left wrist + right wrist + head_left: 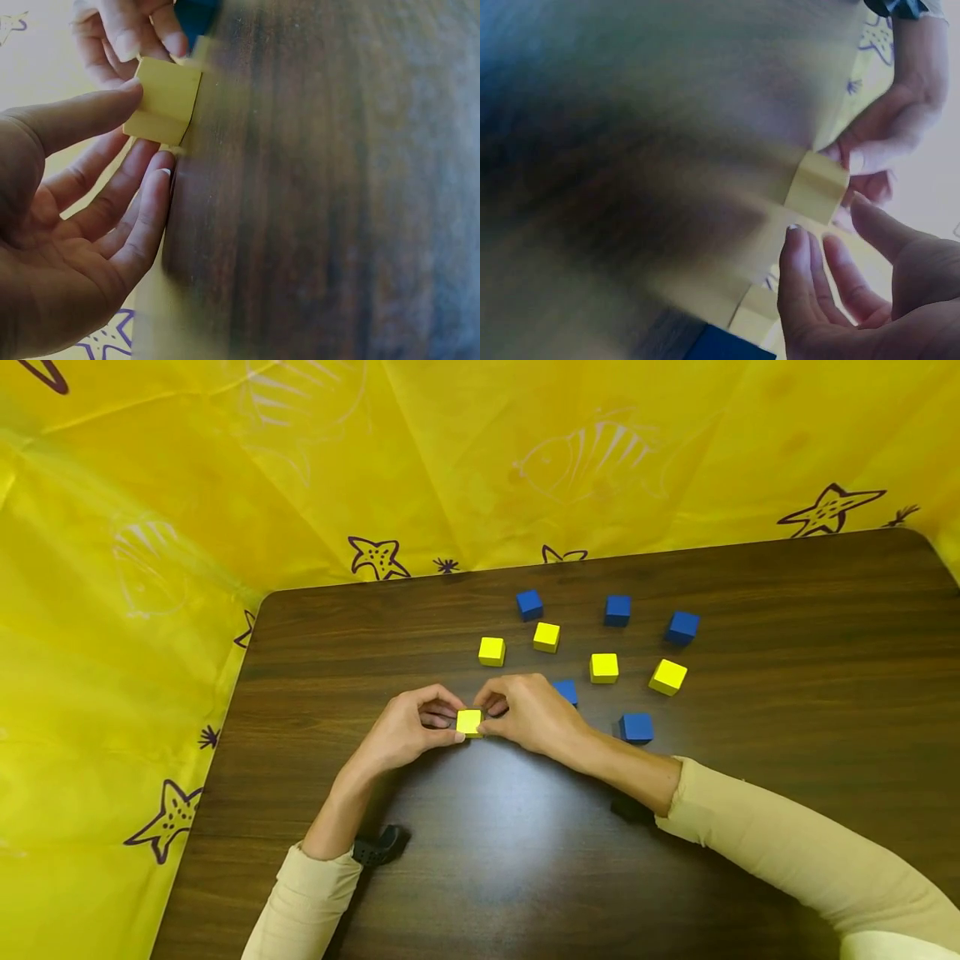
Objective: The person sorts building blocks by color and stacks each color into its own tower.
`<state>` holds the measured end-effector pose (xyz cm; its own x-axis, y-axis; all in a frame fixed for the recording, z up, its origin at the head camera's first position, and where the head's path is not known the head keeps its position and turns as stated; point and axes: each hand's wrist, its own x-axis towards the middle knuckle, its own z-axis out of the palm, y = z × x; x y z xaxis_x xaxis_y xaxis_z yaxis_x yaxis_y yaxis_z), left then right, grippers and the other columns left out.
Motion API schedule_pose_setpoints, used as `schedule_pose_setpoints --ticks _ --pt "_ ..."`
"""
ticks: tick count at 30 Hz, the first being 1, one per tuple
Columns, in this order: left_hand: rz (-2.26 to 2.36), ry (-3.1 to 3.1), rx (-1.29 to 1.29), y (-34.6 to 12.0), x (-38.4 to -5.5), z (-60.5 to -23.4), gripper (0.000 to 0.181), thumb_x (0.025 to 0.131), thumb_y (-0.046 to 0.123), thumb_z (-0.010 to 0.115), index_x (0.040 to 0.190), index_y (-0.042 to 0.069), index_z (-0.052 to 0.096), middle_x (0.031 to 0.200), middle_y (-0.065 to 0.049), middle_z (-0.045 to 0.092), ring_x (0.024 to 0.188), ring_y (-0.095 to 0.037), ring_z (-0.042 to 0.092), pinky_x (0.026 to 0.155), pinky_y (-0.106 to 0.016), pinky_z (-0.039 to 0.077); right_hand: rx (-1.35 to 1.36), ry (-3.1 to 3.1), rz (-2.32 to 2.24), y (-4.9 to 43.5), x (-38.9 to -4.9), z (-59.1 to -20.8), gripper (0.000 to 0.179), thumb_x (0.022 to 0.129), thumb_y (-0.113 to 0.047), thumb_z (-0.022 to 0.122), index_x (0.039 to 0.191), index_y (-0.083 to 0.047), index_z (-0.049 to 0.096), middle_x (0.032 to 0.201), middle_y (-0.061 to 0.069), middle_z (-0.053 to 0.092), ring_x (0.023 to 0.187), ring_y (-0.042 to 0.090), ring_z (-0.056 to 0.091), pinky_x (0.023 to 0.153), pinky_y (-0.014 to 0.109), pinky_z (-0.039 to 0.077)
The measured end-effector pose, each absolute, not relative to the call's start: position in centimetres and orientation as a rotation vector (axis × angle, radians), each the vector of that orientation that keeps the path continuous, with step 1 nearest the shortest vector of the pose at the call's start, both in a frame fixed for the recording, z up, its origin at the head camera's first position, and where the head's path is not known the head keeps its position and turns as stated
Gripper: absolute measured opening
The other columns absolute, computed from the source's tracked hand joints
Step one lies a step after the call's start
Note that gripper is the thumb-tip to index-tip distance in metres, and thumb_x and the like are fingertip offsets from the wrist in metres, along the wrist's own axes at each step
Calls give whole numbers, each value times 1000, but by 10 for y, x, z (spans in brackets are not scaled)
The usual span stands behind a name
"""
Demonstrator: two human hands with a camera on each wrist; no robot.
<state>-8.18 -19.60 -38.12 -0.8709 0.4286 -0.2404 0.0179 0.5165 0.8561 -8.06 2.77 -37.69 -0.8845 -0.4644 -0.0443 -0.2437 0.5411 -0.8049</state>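
A yellow cube (469,722) sits between the two hands near the middle of the dark wooden table (510,877). My left hand (397,731) pinches this cube from the left, thumb on its near side and fingers behind. From the other side comes my right hand (536,714), its thumb tip close to the cube's right edge. In the right wrist view the right hand's fingers (799,262) stand apart from the cube (817,187), the thumb tip beside its edge. Whether that thumb touches is unclear. Behind the right hand, a blue cube (566,692) is partly hidden.
Farther back lie loose yellow cubes (492,651) (603,667) and blue cubes (617,610) (682,627). Another blue cube (637,727) lies right of the right wrist. A yellow patterned cloth (450,460) hangs along the table's back and left edges.
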Motion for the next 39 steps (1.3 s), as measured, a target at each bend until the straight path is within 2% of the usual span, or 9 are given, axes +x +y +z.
schedule_pose_setpoints --ticks 7,16,26,39 --pt "1294 2342 357 -196 -82 -380 30 80 3 83 105 9 69 104 -8 68 92 -21 68 82 -32 57 -548 2505 -1353 35 -83 -372 26 83 -13 82 107 -6 73 100 4 74 84 10 70 72 24 56" --pt "1287 2345 368 -197 -82 -380 30 79 5 84 106 7 69 105 -11 67 95 -24 67 84 -35 56 -551 2538 -1414 44 -91 -365 33 82 -17 83 112 -7 72 106 5 73 84 11 70 71 25 56" --pt "1287 2343 349 -198 -82 -380 30 79 4 83 104 9 69 104 -8 67 94 -21 67 84 -32 56 -504 2581 -1457 50 -103 -361 37 82 -21 84 114 -9 71 109 3 72 87 11 68 75 29 56" --pt "1297 2333 358 -198 -82 -380 32 80 2 82 108 6 69 105 -12 67 95 -24 67 84 -35 56 -416 2621 -1449 52 -119 -364 36 82 -21 84 114 -10 71 109 3 70 88 12 68 76 29 55"
